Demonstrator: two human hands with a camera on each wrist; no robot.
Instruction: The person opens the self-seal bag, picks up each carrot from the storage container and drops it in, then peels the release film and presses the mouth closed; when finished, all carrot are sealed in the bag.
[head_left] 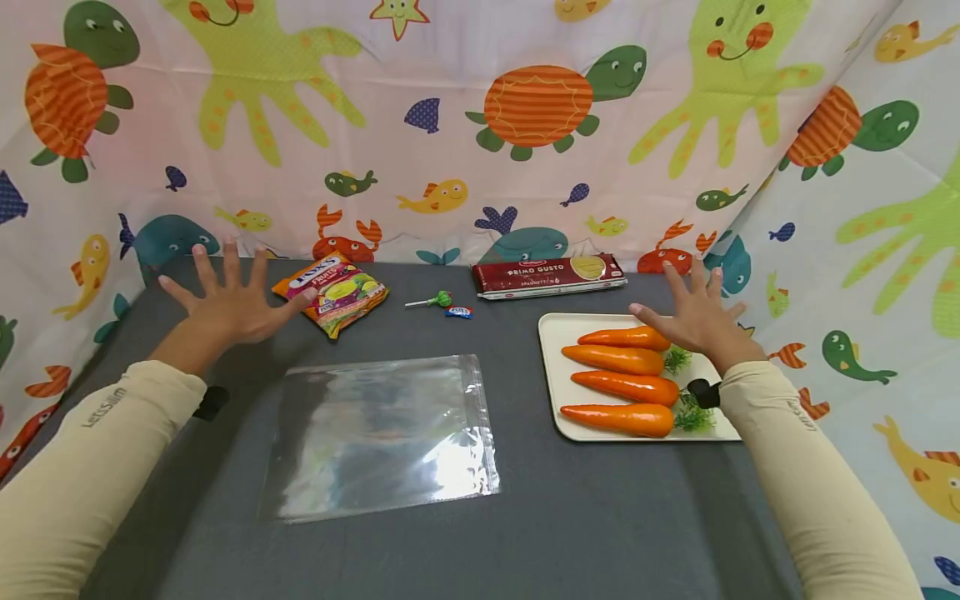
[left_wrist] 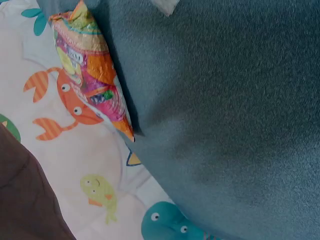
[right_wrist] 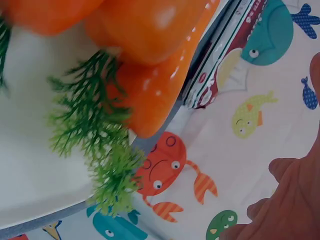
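My left hand (head_left: 228,308) is spread with straight fingers above the table's left side, near an orange candy bag (head_left: 332,293). Fingers apart, my right hand (head_left: 699,318) hovers over the right part of a cream tray (head_left: 551,375). Several orange carrots (head_left: 626,387) with green tops lie side by side on that tray. In the right wrist view, carrot greens (right_wrist: 107,150) show close up beside the palm. A clear plastic bag (head_left: 382,433) lies flat in the middle of the table. Neither hand holds anything.
Toward the back lie a red spaghetti pack (head_left: 549,277), a green-headed lollipop (head_left: 438,299) and a small blue-and-red wrapped candy (head_left: 459,312). A curtain printed with sea animals (head_left: 450,108) borders the grey table (head_left: 525,533) at the back and sides.
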